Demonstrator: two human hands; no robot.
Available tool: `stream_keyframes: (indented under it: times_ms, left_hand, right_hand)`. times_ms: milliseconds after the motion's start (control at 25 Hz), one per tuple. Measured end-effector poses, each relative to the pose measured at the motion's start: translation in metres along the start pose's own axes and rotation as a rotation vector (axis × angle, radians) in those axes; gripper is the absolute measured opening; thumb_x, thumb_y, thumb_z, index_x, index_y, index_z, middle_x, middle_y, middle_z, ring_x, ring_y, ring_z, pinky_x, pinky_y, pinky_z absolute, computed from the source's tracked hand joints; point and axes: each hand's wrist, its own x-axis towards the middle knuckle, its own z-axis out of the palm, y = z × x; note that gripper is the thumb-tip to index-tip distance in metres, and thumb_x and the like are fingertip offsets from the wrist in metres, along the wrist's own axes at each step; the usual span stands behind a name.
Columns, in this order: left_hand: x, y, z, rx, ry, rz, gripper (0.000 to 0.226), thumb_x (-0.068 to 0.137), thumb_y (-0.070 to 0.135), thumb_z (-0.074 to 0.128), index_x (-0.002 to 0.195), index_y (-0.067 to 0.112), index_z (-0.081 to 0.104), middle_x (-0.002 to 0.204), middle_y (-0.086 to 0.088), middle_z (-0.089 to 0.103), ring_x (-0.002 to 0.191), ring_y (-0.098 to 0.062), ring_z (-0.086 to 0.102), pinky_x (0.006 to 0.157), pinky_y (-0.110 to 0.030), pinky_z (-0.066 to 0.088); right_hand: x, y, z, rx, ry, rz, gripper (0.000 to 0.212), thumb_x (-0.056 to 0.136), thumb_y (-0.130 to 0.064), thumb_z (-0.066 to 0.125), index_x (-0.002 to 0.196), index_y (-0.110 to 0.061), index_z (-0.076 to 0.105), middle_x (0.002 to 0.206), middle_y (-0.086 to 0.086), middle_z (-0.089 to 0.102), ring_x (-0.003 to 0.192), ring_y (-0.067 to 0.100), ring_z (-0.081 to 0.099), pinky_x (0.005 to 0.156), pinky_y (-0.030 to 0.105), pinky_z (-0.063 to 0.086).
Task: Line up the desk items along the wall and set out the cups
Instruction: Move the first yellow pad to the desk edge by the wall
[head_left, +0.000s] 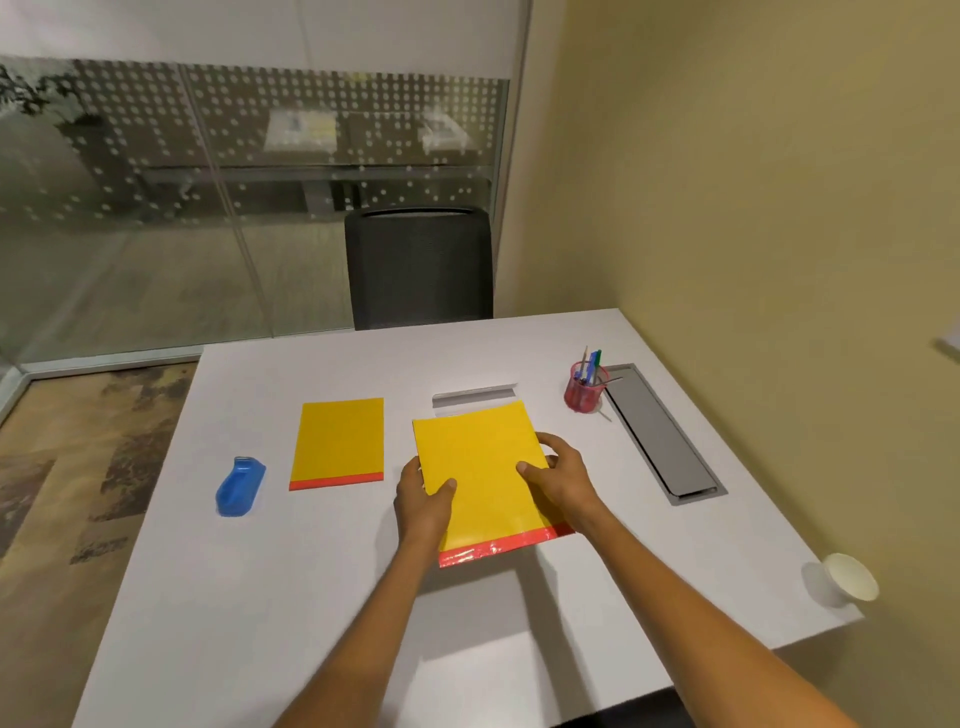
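While both hands clamp the yellow red-edged glossy folder (480, 478) above the white worktop (311, 597) | left grip (423, 501), right grip (558, 475) closed on its sides | risk: slick cover slips, landing crooked against wall.

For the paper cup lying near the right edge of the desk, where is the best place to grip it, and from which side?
Grip the paper cup around its side wall, coming from above. It lies tipped on its side with the open mouth toward the camera, so the rounded wall is exposed on top. It sits close to the desk edge, so a sideways push risks knocking it off.
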Motion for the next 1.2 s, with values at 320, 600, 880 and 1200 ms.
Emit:
stream_keyframes:
  times_ms: [320,600,880,1200]
  left_hand:
    - [-0.022,0.019,0.167,0.081,-0.025,0.037,0.05,0.095,0.009,0.064,0.143,0.008,0.049,0.142,-0.015,0.06,0.128,-0.037,0.058,0.109,-0.047,0.048]
    - [-0.029,0.008,0.312,0.104,-0.094,-0.001,0.056,0.095,0.01,0.063,0.147,0.01,0.044,0.145,-0.013,0.058,0.13,-0.035,0.057,0.112,-0.049,0.046]
    - [-0.026,-0.021,0.423,0.17,-0.114,-0.103,0.056,0.089,-0.006,0.055,0.143,0.006,0.045,0.137,-0.017,0.06,0.122,-0.037,0.059,0.095,-0.043,0.05]
    - [-0.017,-0.062,0.5,0.276,-0.181,-0.204,0.05,0.087,-0.012,0.053,0.134,0.003,0.051,0.131,-0.02,0.062,0.119,-0.038,0.059,0.094,-0.047,0.053]
  right_hand:
    - [0.044,0.04,-0.157,0.0,0.029,0.008,0.054,0.086,-0.012,0.071,0.135,-0.017,0.051,0.12,0.005,0.063,0.111,0.023,0.058,0.092,0.04,0.052]
    - [0.083,0.095,-0.286,-0.029,0.066,0.052,0.053,0.087,-0.01,0.07,0.135,-0.019,0.05,0.125,0.008,0.063,0.109,0.023,0.06,0.092,0.041,0.053]
    - [0.116,0.153,-0.372,-0.247,0.169,0.049,0.052,0.083,-0.012,0.073,0.132,-0.009,0.055,0.114,0.01,0.067,0.092,0.016,0.06,0.082,0.029,0.048]
    - [0.145,0.227,-0.417,-0.413,0.181,0.214,0.053,0.082,-0.014,0.075,0.129,-0.002,0.053,0.128,0.017,0.06,0.121,0.032,0.055,0.095,0.035,0.045]
